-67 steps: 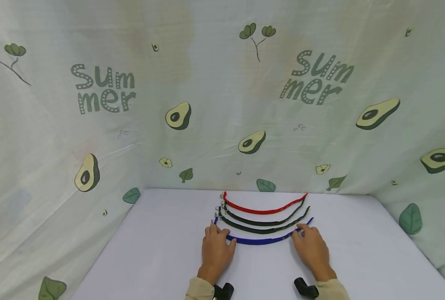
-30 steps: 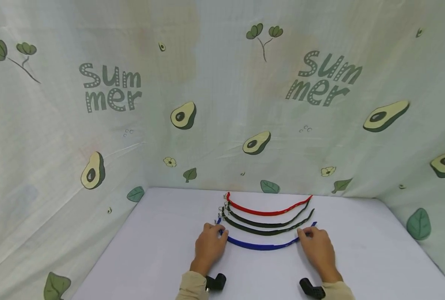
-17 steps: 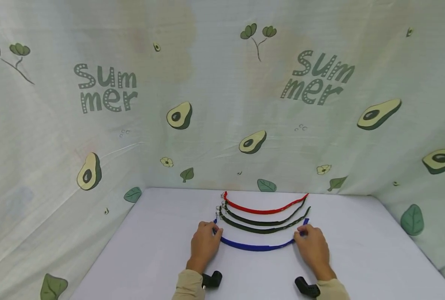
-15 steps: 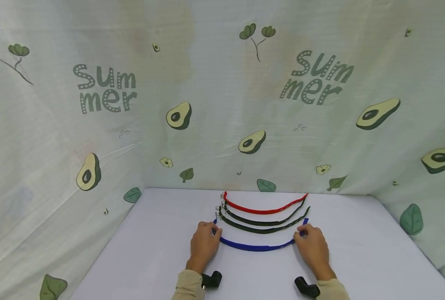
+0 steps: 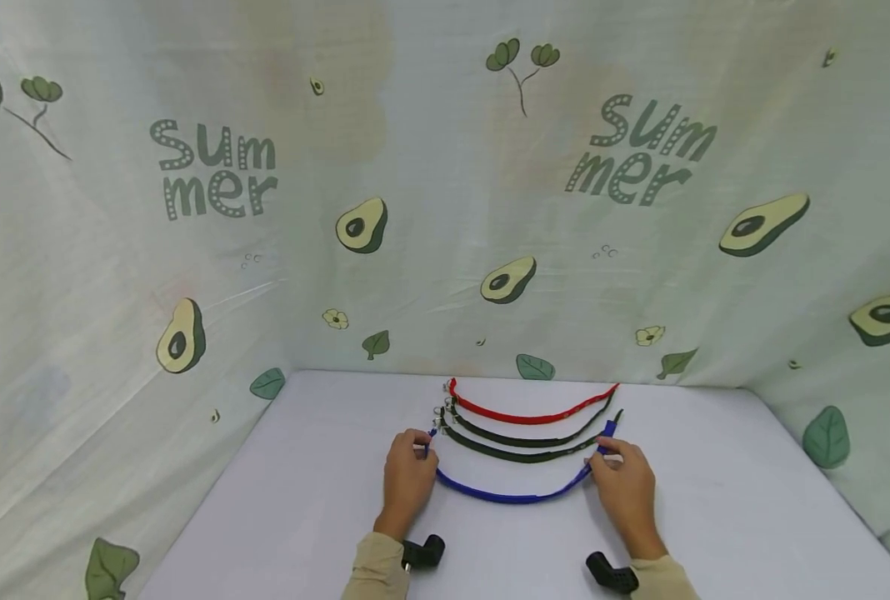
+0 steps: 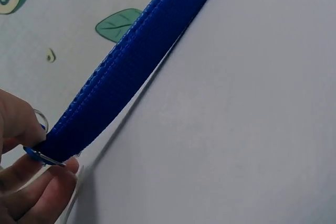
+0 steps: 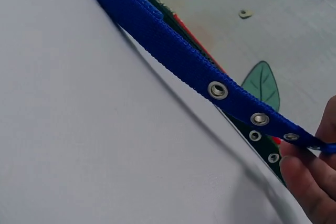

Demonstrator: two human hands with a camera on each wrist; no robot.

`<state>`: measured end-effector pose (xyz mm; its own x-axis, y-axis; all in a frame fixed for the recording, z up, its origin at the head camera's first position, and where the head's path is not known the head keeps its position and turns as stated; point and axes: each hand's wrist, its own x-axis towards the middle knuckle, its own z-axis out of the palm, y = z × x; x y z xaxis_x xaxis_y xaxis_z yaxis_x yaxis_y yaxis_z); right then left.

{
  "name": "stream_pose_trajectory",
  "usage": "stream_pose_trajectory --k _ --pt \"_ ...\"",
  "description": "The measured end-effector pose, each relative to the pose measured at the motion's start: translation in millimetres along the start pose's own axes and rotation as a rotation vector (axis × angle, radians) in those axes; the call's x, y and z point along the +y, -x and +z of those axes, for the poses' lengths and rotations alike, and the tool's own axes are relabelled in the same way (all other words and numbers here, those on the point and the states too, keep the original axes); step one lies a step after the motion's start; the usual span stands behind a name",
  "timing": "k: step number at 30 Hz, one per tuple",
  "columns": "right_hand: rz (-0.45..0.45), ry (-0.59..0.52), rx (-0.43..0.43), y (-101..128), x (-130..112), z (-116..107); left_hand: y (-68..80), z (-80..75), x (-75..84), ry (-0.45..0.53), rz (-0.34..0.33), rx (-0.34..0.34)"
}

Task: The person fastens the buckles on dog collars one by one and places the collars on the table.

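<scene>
Change: since half a second ago both ends of the blue strap (image 5: 505,495) have risen off the surface (image 5: 317,500), and the hands have drawn slightly toward its far edge.
Left hand: the left hand (image 5: 407,475) pinches the buckle end of the blue strap between thumb and fingertips (image 6: 37,192); a small metal piece shows at the pinch.
Right hand: the right hand (image 5: 625,483) pinches the eyelet end between thumb and fingers (image 7: 310,182).
Blue strap position: it hangs between the two hands in a shallow curve, its middle sagging toward the near edge of the surface; whether the middle touches cannot be told.
Blue strap make: flat woven webbing with ribbed edges, bright blue, with a row of round metal eyelets near the right end.
Other straps: a red strap (image 5: 527,414) and two dark green straps (image 5: 520,440) lie in parallel curves just beyond the blue one, toward the far edge, metal rings at their left ends.
Surface: smooth, pale, matt.
Backdrop: a light cloth (image 5: 445,208) printed with avocados, leaves and the word "Summer" stands along the far and side edges.
</scene>
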<state>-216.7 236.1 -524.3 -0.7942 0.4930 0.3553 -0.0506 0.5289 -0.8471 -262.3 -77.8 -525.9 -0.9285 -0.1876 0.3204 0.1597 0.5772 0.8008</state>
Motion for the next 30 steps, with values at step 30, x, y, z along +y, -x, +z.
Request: stream_pose_trajectory --k 30 --pt "-0.070 -0.326 -0.050 16 -25 13 0.6 -0.1 31.9 0.854 -0.351 -0.366"
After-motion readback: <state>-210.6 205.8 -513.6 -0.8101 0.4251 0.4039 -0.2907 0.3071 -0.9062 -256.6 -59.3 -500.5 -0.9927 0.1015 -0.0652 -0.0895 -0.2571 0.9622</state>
